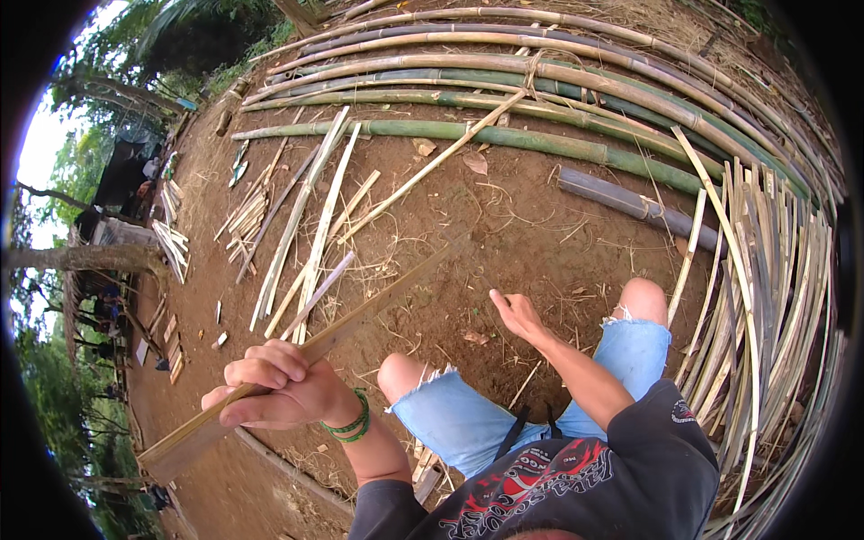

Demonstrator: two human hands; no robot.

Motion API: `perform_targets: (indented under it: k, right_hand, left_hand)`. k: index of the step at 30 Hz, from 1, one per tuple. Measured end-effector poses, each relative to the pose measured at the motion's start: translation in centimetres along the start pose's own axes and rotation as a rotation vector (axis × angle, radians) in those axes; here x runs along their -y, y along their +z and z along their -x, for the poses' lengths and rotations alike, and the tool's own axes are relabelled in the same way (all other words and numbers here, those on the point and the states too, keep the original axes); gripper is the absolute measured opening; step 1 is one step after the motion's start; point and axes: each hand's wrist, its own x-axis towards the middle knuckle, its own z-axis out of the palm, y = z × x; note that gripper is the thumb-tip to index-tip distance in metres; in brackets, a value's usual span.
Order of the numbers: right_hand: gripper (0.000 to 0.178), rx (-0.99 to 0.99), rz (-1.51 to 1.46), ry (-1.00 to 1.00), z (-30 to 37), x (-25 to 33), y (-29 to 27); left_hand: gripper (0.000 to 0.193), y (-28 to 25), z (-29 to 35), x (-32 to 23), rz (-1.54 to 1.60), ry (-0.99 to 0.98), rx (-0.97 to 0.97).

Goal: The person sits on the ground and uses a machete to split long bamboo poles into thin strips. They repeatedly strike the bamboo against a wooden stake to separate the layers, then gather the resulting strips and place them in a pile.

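My left hand, raised at the left, is closed round a long, flat bamboo strip. The strip slants from the lower left up toward the middle, its far end blurring against the brown soil. A green woven band circles my left wrist. In front of my knees, my right hand is curled, with its thumb uppermost. Whatever it may grip is hidden or too blurred to name. Its knuckles are apart from the strip.
Long bamboo poles lie across the far ground, with a dark, thick bamboo piece nearer. A big heap of split bamboo strips fills the right side. Loose slats and shavings litter the soil at left. A tree trunk stands farther left.
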Motion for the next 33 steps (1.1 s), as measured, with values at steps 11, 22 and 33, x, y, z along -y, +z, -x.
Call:
perform_targets:
  k: [11,22,33]
  right_hand:
    - [0.077,-0.075,0.052,-0.036,-1.8,-2.7,1.0]
    - [0.081,0.045,0.062,0.046,-3.1,-1.6,0.1]
    - [0.078,-0.097,0.058,0.232,-7.0,-7.7,-0.7]
  left_hand:
    - [0.06,-0.3,-0.8,0.3,-0.141,-0.03,-0.116]
    - [0.041,-5.5,-2.3,1.3,0.246,-0.083,0.181]
    - [0.041,-4.8,-3.7,2.9,0.295,-0.112,0.16]
